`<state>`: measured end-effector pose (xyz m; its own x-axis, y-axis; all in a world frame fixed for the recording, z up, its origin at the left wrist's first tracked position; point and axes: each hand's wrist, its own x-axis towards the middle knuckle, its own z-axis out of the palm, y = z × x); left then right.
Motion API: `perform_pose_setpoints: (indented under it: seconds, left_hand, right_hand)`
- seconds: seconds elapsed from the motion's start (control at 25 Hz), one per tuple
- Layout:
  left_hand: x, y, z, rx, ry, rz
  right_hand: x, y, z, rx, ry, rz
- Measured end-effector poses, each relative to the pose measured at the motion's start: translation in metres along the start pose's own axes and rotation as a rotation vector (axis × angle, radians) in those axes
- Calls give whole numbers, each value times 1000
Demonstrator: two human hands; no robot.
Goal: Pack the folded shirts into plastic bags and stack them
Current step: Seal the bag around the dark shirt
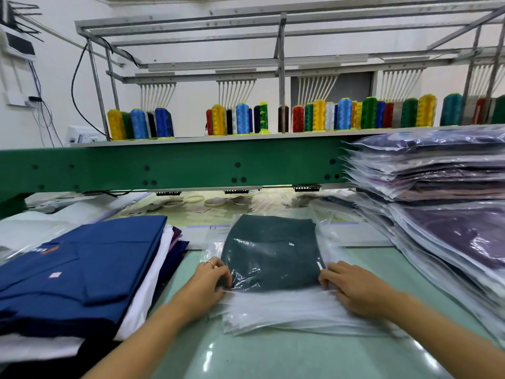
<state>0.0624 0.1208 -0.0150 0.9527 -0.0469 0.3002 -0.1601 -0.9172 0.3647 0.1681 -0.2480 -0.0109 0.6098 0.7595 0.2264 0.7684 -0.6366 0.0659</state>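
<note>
Your left grip (211, 277) and right grip (352, 288) pinch the near edge of the plastic bag (326, 242) on the desk (273, 356), teal shirt (273, 242) apparently fully inside. Bagged stack (437, 187) stands right; unbagged folded shirts (82, 269) wait left.

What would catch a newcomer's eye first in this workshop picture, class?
Bright thread cones line the shelf above the green beam. Centre front, the left hand and right hand pinch a plastic bag over a dark green shirt; a stack of bagged shirts towers right.
</note>
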Motion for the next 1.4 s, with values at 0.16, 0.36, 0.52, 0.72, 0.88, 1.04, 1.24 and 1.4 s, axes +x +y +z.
perform_pose_setpoints:
  seconds: [0.16,0.36,0.52,0.72,0.88,1.04,1.24,1.4]
  left_hand:
    - [-8,-12,-11,-83,-183,-35]
    - [18,-6,-16,-137,-107,-165]
    - [66,9,-13,25,41,-166]
    - [143,27,2,111,33,-179]
    - [203,34,30,112,62,-163]
    - [247,22,60,263,-66,-199]
    - [260,-7,91,311,-143,-358]
    - [253,-14,86,302,-126,-466]
  right_hand:
    - [-8,5,-5,163,-93,75]
    - [12,13,2,359,198,399]
    - [59,15,-3,360,310,504]
    - [133,22,0,261,222,544]
    - [200,28,15,188,145,526]
    - [246,40,43,154,-64,472]
    - [257,66,67,76,-162,529]
    - [251,75,64,62,-150,601]
